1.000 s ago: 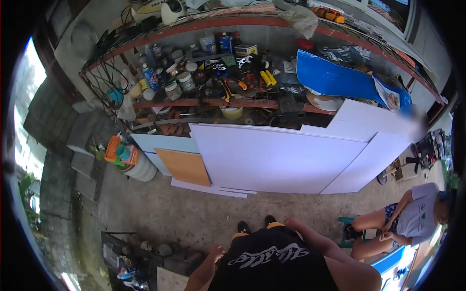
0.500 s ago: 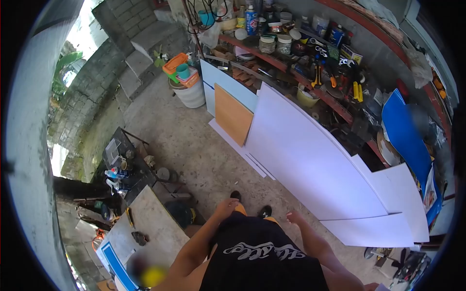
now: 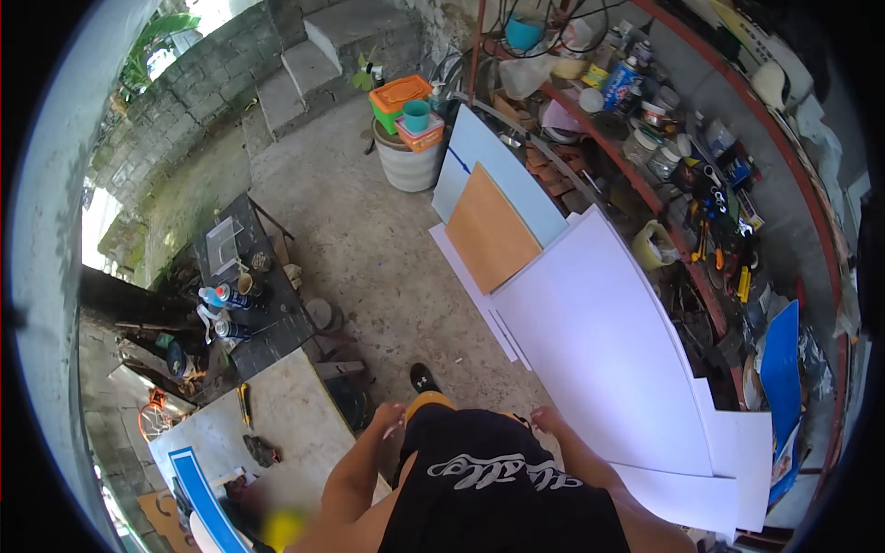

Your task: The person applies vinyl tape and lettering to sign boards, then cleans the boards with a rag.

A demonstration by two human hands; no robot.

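Note:
My left hand (image 3: 389, 415) hangs beside my left thigh, near the right-hand edge of a pale worktable (image 3: 309, 392). Across my body, my right hand (image 3: 546, 419) hangs by the other thigh, close to large white sheets (image 3: 608, 323) that lean against a shelf. No object shows in either hand. Both are small in view and their fingers point down, mostly hidden from above. A brown board (image 3: 493, 229) and a light blue panel (image 3: 512, 175) lean farther along the same row.
A yellow-handled cutter (image 3: 244, 405) and a blue-framed strip (image 3: 203, 502) lie on the worktable. Spray cans (image 3: 235, 297) stand on a dark table (image 3: 272, 323). Ahead are a white bin (image 3: 410, 170) and concrete steps (image 3: 304, 69). Tools and jars crowd the red-edged shelf (image 3: 608, 138).
The view has shifted and turned, so the bin and panels appear farther right. My arms have swung a little, with the left hand lower in view. One foot has stepped forward.

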